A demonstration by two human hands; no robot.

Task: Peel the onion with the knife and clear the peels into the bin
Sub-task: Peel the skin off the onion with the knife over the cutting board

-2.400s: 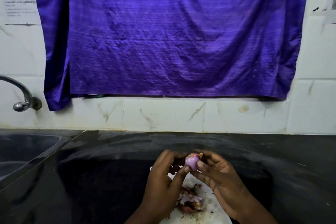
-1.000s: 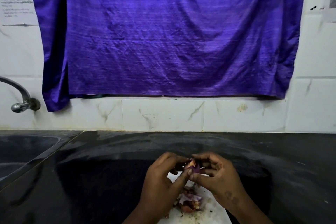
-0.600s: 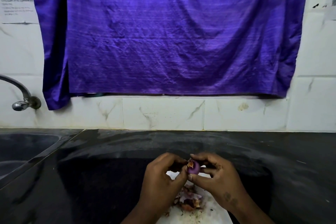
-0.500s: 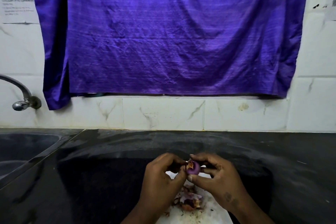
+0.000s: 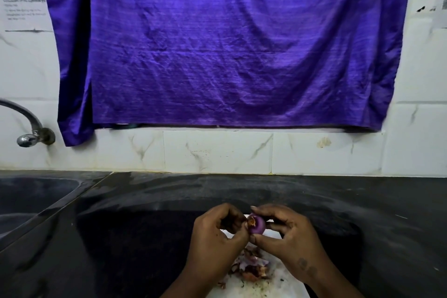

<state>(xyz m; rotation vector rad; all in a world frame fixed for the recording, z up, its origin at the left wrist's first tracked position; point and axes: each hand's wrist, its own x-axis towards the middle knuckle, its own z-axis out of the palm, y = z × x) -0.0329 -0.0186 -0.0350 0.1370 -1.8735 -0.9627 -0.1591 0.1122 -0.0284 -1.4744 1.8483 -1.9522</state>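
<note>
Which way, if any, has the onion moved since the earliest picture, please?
Yes, slightly: the onion now sits lower, nearer the peel pile on the white board.

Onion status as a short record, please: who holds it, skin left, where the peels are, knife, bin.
onion: mostly peeled, purple, held above the white board
right hand: grips the onion
left hand: pinches the brown skin patch at its end
peels: piled on the board
knife: not in view
bin: not in view
</note>
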